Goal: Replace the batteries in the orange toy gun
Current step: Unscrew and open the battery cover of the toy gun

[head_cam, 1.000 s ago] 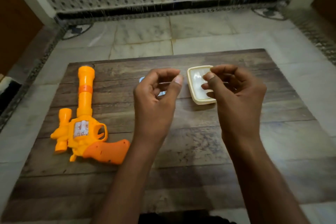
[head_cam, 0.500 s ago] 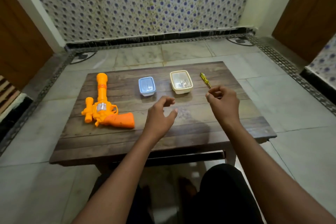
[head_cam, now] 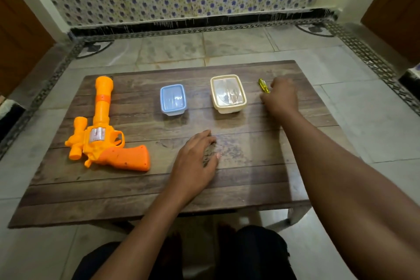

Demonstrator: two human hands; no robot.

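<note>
Fingers of the right hand [head_cam: 280, 98] curl over a yellow screwdriver [head_cam: 263, 85] near the cream box [head_cam: 228, 94]; whether they grip it I cannot tell. Left hand [head_cam: 195, 163] rests flat, fingers relaxed, on the wooden table [head_cam: 113, 191], with the orange toy gun [head_cam: 102, 129] lying untouched far left beside the blue box [head_cam: 173, 99]

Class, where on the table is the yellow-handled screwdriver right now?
In the head view, the yellow-handled screwdriver lies near the wooden table's far right edge, right of the cream plastic box, at the right hand.

A low wooden table [head_cam: 250, 179] — gun [head_cam: 102, 134] far left of the left hand [head_cam: 193, 163], blue box [head_cam: 173, 99] and cream box [head_cam: 228, 94] beyond it, screwdriver [head_cam: 263, 85] at the right hand [head_cam: 280, 98].
</note>
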